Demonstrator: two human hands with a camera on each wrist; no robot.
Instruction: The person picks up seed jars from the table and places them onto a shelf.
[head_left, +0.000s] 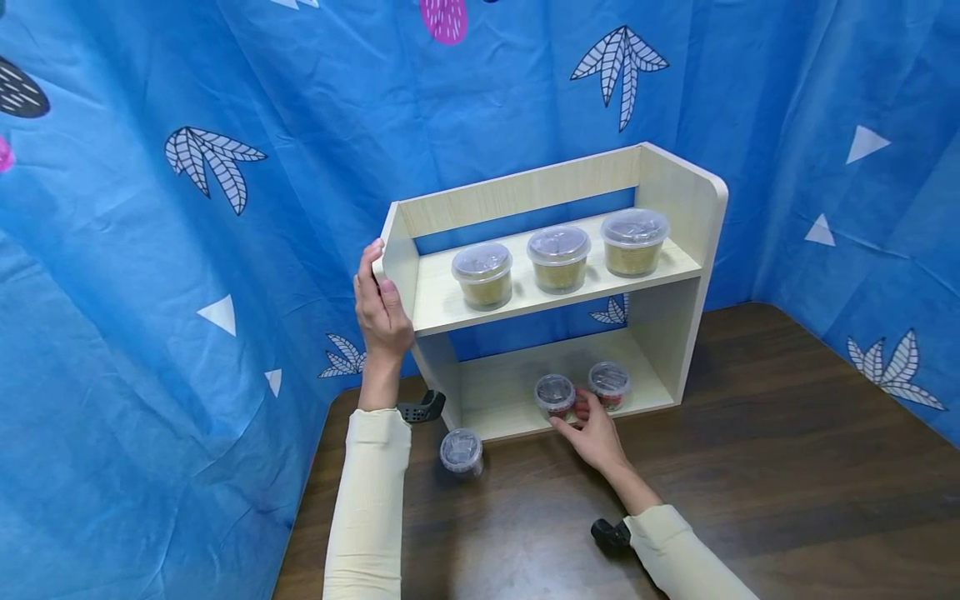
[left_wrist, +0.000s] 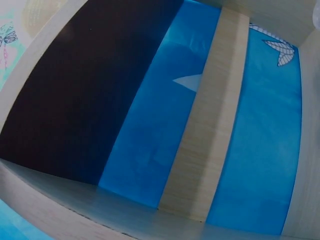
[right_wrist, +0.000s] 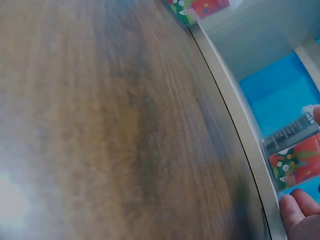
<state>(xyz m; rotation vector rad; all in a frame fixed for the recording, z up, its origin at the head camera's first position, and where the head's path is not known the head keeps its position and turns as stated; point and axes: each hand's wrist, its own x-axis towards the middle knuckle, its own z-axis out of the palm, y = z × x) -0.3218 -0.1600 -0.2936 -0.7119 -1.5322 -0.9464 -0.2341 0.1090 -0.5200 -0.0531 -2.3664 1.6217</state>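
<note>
My left hand holds the left side panel of a pale wooden two-tier shelf, thumb at the panel's front edge and fingers up along it. On the lower tier, my right hand grips a small lidded plastic tub with red contents or label, thumb and fingers at its sides. A matching small tub stands just right of it. Another small tub sits on the table before the shelf's left corner. In the right wrist view, fingers show beside the red, flower-patterned tub.
Three larger lidded tubs with yellowish sides, left, middle and right, line the upper tier. The shelf stands on a dark wooden table. A blue patterned curtain hangs behind and along both sides.
</note>
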